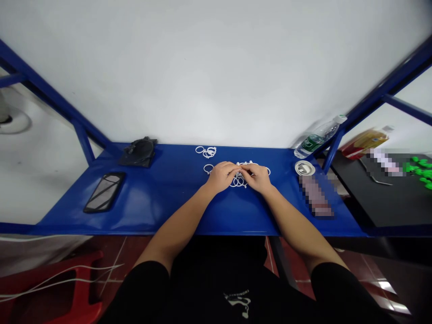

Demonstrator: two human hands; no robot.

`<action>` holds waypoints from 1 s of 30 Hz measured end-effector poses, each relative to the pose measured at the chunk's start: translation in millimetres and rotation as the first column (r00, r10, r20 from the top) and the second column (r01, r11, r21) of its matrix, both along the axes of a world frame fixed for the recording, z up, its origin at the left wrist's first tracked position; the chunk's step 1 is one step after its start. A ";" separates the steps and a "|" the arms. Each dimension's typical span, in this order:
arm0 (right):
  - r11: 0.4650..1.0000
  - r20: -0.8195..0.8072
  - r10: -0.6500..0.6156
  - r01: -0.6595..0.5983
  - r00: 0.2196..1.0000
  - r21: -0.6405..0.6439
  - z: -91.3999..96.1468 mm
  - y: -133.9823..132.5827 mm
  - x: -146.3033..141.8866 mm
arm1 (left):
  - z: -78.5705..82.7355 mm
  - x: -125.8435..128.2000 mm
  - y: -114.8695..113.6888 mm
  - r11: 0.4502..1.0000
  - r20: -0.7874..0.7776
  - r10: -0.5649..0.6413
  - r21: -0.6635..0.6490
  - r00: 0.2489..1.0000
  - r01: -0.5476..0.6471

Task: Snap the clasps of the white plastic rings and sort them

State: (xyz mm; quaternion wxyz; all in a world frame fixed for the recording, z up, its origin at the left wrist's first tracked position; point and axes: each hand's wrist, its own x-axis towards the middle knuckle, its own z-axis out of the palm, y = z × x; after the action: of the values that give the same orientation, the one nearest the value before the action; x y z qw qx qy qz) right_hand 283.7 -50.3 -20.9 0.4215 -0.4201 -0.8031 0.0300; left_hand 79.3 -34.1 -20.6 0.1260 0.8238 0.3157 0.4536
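Observation:
My left hand [222, 176] and my right hand [258, 177] meet at the fingertips over the blue table [168, 193]. Both are closed in a pinch, and the fingers hide whatever is between them. Under and around them lies a pile of thin white plastic rings [239, 182] with small knobs. One white ring [208, 168] lies just left of my left hand, partly covered by it. Farther back, a smaller cluster of white rings [209, 152] rests near the wall.
At the left are a phone-like black-framed object [105, 192] and a dark crumpled bag [139, 152]. To the right stand a plastic water bottle [319, 137] and a white tape roll [304, 168]. A white wall [202, 81] closes off the back. A red stool [81, 288] is below left.

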 end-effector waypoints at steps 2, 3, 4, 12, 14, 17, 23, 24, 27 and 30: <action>1.000 -0.027 -0.008 0.008 1.000 -0.009 0.6 -0.6 -1.5 | -1.2 -0.3 0.9 1.000 0.005 -0.001 0.014 1.000 0.001; 1.000 -0.035 -0.017 0.016 0.999 -0.023 0.8 -0.7 -2.1 | -2.2 -0.3 1.4 1.000 0.016 -0.001 0.025 1.000 0.001; 0.999 -0.038 -0.025 0.024 0.999 -0.038 1.1 -0.6 -2.5 | -3.3 -0.3 2.0 0.999 0.029 -0.001 0.036 1.000 0.000; 0.998 -0.002 0.057 -0.057 0.998 0.005 2.5 1.3 -1.7 | -11.4 2.3 2.8 0.996 0.106 0.081 0.033 0.991 -0.085; 0.998 0.011 0.056 -0.056 0.998 0.015 3.0 1.5 -0.5 | -9.6 1.9 2.5 0.996 0.101 0.080 0.038 0.992 -0.084; 0.999 0.018 0.037 -0.038 0.999 0.022 3.8 2.0 1.5 | -2.4 -3.8 4.0 0.993 0.094 0.104 0.050 0.990 -0.109; 0.999 0.009 -0.027 0.027 1.000 0.042 3.8 4.5 7.2 | 12.6 -41.8 23.2 0.968 0.116 0.250 0.001 0.961 -0.251; 0.999 0.004 -0.032 0.032 0.999 0.044 3.4 4.9 8.1 | 12.8 -49.6 27.7 0.962 0.084 0.271 -0.008 0.959 -0.272; 0.998 -0.018 -0.037 0.038 0.999 0.052 2.5 5.9 9.5 | 9.9 -69.6 38.3 0.940 -0.049 0.322 -0.104 0.946 -0.325; 0.998 -0.037 -0.036 0.038 0.999 0.048 2.2 6.3 9.5 | 6.4 -81.5 41.3 0.895 -0.253 0.288 -0.271 0.924 -0.353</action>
State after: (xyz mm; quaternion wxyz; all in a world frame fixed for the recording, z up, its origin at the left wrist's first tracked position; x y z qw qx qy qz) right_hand 293.2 -44.0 -18.7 0.4465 -0.4238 -0.7880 0.0101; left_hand -2.2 7.2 -14.2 0.1443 0.7722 0.5266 0.3249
